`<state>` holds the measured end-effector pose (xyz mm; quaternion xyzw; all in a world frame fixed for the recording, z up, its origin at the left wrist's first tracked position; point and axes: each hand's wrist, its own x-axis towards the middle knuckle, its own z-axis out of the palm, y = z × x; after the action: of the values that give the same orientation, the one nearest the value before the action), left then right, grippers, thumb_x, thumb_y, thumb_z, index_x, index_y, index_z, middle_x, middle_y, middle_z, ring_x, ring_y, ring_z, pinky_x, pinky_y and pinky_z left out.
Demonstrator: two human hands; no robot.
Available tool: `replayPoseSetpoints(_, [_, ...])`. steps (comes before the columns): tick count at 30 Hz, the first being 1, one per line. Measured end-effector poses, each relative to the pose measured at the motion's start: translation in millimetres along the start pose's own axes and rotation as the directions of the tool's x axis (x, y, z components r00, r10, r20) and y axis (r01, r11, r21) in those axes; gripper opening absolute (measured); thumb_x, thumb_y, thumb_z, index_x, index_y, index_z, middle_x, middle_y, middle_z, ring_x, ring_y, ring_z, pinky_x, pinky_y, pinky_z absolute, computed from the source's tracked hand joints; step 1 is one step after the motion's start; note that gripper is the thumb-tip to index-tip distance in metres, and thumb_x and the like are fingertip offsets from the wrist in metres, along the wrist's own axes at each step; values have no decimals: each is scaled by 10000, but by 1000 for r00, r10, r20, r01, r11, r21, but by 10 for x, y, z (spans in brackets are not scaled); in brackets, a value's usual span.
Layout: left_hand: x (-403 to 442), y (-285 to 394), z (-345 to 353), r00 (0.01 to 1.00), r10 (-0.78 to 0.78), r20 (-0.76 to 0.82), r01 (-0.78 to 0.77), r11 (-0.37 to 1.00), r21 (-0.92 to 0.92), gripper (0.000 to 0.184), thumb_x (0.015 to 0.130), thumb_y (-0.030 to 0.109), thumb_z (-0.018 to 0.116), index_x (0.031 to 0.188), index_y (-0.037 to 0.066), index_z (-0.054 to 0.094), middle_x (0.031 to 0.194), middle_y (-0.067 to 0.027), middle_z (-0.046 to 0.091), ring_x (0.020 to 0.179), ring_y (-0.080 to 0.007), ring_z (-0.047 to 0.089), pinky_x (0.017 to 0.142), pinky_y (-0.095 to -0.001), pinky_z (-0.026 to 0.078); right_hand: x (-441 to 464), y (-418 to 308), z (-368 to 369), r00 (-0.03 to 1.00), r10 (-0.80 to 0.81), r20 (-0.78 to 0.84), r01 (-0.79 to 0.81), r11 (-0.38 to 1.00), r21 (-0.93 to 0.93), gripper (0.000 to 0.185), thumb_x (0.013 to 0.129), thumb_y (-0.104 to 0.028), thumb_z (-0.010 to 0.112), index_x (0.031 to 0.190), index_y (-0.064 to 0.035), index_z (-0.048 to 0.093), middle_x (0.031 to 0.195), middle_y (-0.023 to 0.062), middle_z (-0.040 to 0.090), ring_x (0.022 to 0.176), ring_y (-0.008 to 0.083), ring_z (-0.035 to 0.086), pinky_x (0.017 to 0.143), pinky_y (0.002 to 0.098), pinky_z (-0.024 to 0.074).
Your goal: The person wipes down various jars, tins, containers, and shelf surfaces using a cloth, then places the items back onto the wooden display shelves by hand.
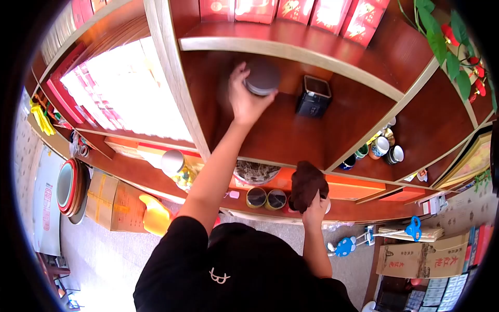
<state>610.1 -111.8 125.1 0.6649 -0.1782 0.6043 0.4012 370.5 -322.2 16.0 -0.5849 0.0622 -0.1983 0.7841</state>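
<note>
In the red-brown shelf compartment, my left hand (247, 99) is wrapped round a round canister with a dark lid (263, 77). Motion smears its edges a little. To the right of it, inside the same compartment, stands a black square tin (314, 96), apart from my hand. My right hand (315, 209) grips a bunched dark brown cloth (307, 183) lower down, in front of the bottom shelf. Two dark-topped jars (266, 198) stand just left of the cloth.
Red boxes (294, 10) line the shelf above. Several cups (380, 145) fill part of a right-hand compartment. A light-lidded jar (173, 163) sits below on the left. Cardboard boxes (106, 200) and a yellow chair-like item (155, 214) are on the floor. A leafy plant (437, 44) hangs at upper right.
</note>
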Motion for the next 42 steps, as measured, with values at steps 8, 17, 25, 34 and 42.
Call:
replayPoseSetpoints(8, [-276, 1199, -920, 871, 371, 321, -241, 894, -379, 645, 696, 202, 771, 1266, 234, 471, 1307, -173, 576, 1042, -356, 599, 849, -420, 489, 32, -864, 799, 550, -621, 558, 832, 347, -434, 718, 944, -607, 431, 1415, -66, 446, 1560, 197, 264, 1418, 514, 186, 1124, 631, 122])
replayPoseSetpoints(17, [-525, 1591, -1402, 859, 243, 450, 9, 873, -488, 1016, 679, 320, 867, 1483, 205, 256, 1188, -202, 603, 1083, -373, 561, 886, -451, 448, 122, -1526, 826, 612, -316, 725, 723, 595, -351, 571, 876, -487, 560, 1267, -76, 617, 1482, 127, 426, 1309, 427, 420, 1053, 583, 336])
replayPoseSetpoints(25, [-532, 1773, -1403, 729, -208, 652, 681, 317, -660, 1386, 518, 104, 943, 1536, 149, 3, 1401, -260, 437, 1301, -330, 460, 1078, -441, 366, 377, -885, 600, 357, -723, 591, 661, 643, 387, 340, 820, -399, 630, 898, -86, 738, 1164, 103, 657, 1231, 442, 464, 1041, 561, 377])
replayPoseSetpoints(34, [-482, 1686, -1448, 505, -607, 613, 722, -92, -686, 1231, 551, -12, 889, 1515, 144, 139, 1451, -231, 407, 1293, -301, 484, 1081, -450, 402, -254, 6, 137, 623, -340, 704, 608, 777, -163, 929, 827, -601, 625, 1445, 23, 324, 1488, 267, 310, 1388, 499, 263, 1114, 543, 254])
replayPoseSetpoints(42, [-734, 1763, -1331, 531, -463, 709, 823, 83, -562, 1054, 585, 68, 896, 1456, 8, 307, 1463, -175, 412, 1346, -244, 419, 1125, -387, 315, -171, -486, 451, 897, -249, 365, 310, 944, -117, 652, 970, -393, 482, 1419, 58, 339, 1385, 230, 449, 1301, 335, 435, 1074, 412, 341])
